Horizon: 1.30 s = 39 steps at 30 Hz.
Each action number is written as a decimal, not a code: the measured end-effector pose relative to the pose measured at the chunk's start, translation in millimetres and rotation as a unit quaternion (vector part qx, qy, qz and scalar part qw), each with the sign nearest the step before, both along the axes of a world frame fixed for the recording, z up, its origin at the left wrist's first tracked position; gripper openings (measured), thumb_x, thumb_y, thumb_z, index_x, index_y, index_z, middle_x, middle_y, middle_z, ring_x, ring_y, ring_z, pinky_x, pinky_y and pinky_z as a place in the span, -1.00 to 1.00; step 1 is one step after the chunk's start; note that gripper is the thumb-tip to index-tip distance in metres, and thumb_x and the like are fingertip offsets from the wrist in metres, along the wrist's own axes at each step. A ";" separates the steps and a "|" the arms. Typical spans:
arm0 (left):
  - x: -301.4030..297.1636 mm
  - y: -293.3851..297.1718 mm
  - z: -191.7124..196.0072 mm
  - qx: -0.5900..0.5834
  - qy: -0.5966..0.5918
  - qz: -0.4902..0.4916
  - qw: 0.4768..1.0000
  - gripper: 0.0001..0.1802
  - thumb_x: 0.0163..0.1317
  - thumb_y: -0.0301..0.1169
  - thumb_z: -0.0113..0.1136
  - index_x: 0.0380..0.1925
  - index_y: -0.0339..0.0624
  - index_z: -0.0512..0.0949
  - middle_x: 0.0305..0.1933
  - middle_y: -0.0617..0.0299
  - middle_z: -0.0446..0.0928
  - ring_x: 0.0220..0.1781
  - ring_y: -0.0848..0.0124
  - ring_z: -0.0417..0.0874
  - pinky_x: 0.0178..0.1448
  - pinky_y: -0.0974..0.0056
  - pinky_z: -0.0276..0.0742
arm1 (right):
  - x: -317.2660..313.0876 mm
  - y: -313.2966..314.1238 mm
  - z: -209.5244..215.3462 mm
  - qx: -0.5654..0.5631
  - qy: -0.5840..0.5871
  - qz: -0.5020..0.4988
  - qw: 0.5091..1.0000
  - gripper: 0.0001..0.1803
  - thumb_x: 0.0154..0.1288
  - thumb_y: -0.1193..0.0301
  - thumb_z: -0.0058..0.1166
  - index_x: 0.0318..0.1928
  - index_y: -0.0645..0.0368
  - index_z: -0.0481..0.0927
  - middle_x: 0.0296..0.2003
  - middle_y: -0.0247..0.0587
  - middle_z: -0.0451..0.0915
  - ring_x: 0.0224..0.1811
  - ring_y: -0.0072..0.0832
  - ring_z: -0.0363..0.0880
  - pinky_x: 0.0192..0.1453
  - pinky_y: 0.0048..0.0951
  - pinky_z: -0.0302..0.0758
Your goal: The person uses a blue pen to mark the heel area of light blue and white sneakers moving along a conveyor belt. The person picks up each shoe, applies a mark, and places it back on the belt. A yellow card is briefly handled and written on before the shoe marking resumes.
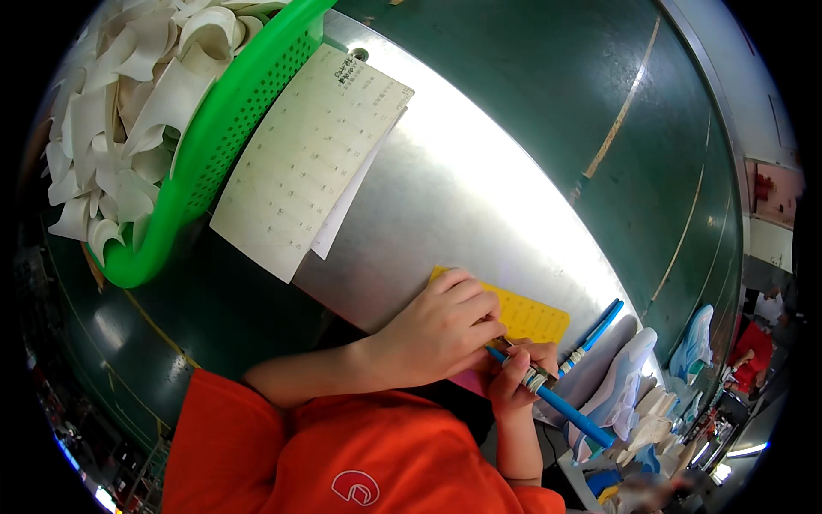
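My right hand (518, 377) is closed round a slim blue pen-like stick (575, 420), wrapped in pale bands near the grip and slanting down to the right. Against it sits my left hand (454, 330), its fingers curled and the fingertips pinched near the stick's upper end. What those fingertips hold is hidden behind them. Just beyond both hands, a yellow card (533, 317) with rows of small marks lies on the metal table, partly covered by my left hand. A second blue stick (604, 324), also banded, reaches up beside my right hand.
A green perforated basket (231, 128) heaped with white curved pieces (128, 128) stands at the left. A printed paper sheet (312, 154) lies on the metal table (428, 188). Pale shoe-shaped pieces (629, 377) stand at the right. Another person in red (753, 355) is farther right.
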<state>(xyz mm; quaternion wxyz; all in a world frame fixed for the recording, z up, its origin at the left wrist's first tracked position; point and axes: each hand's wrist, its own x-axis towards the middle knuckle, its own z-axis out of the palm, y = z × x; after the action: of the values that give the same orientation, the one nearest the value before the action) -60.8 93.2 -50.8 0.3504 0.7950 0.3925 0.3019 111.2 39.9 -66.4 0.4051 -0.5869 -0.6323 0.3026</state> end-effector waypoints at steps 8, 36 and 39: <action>-1.8 0.3 2.0 -0.001 -0.014 -0.010 1.000 -0.76 -0.11 -0.39 0.25 -0.35 -0.13 0.55 -0.33 0.27 0.41 -0.18 0.34 0.43 0.11 0.19 0.24 | -0.9 0.0 0.9 0.005 -0.005 0.000 1.000 -0.70 0.31 0.30 -0.13 -0.47 0.26 0.27 -0.64 -0.24 0.37 -0.66 -0.58 0.33 -0.53 -0.58 0.27; 0.6 -2.5 -0.5 0.017 0.002 0.003 1.000 -0.75 -0.07 -0.34 0.25 -0.33 -0.12 0.53 -0.34 0.28 0.42 -0.20 0.38 0.44 0.13 0.18 0.21 | -6.0 1.4 3.9 0.004 -0.016 0.001 1.000 -0.71 0.33 0.29 -0.13 -0.45 0.24 0.25 -0.63 -0.28 0.33 -0.65 -0.62 0.28 -0.54 -0.59 0.21; 0.5 -2.0 0.5 0.016 0.009 0.000 1.000 -0.78 -0.04 -0.35 0.22 -0.34 -0.11 0.53 -0.34 0.29 0.42 -0.20 0.39 0.44 0.13 0.20 0.21 | -4.4 -0.4 0.9 0.001 -0.008 0.000 1.000 -0.71 0.34 0.29 -0.14 -0.43 0.23 0.24 -0.63 -0.27 0.34 -0.64 -0.62 0.28 -0.53 -0.60 0.20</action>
<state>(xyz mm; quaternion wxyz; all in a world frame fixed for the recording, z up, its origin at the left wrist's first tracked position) -60.2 91.2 -50.3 0.3342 0.8034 0.3907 0.3004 106.7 39.5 -65.5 0.4006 -0.5887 -0.6358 0.2976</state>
